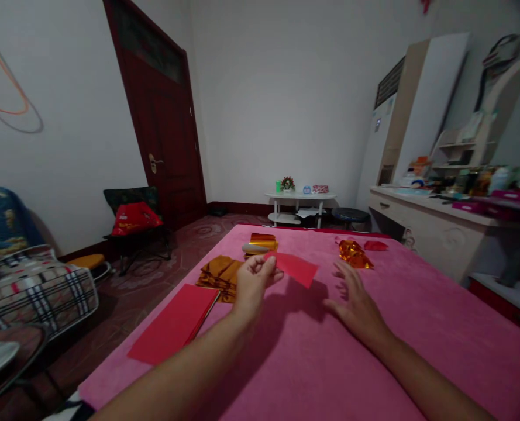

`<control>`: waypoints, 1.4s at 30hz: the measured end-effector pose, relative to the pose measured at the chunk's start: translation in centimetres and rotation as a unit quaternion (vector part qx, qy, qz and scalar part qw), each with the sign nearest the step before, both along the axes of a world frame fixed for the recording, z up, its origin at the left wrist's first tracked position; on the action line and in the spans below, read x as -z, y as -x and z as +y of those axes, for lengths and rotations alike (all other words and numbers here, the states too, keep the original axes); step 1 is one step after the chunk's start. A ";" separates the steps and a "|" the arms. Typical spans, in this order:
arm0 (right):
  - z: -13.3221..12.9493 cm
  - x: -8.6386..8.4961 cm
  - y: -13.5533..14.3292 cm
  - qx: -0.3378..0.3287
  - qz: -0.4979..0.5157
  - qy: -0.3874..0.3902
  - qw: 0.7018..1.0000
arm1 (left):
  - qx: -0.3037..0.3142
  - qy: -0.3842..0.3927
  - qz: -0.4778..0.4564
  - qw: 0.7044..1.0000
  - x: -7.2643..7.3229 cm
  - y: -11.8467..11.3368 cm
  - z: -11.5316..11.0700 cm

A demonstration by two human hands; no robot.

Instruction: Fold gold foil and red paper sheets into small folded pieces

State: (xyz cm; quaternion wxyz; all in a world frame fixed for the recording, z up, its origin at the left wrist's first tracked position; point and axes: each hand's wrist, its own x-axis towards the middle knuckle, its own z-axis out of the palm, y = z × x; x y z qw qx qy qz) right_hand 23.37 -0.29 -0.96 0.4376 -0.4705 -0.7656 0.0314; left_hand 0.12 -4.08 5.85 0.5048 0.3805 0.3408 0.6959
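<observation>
Between thumb and fingers, my left hand [260,275] pinches one end of a red sheet of paper [295,268], which is held above the pink-covered table [295,362] and casts a shadow on it. My right hand [351,298] is to the right of the paper, apart from it, fingers spread and holding nothing. A stack of red paper [176,321] lies at the left edge. Behind it are folded gold sheets [219,273], partly hidden by my left hand. Farther back is a shiny gold roll [263,241] with a grey, rounded object [254,248] against it.
Crumpled gold foil [354,254] and a small red piece [376,245] lie at the far right of the table. A dresser [430,210] with bottles stands to the right. A low white table [301,195] is at the back wall. A chair holds a red bag [135,218].
</observation>
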 end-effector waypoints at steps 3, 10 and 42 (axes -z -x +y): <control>-1.7 -1.0 2.0 -0.058 -0.012 -0.023 0.998 | 0.032 0.100 -0.092 0.990 4.2 -1.3 0.0; -1.1 -0.3 0.4 -0.083 -0.020 -0.034 0.996 | 0.149 0.192 0.004 0.970 5.6 0.2 -3.3; -0.8 -0.2 2.5 -0.125 0.166 0.260 0.943 | 0.142 -0.015 0.485 0.863 5.1 0.8 2.0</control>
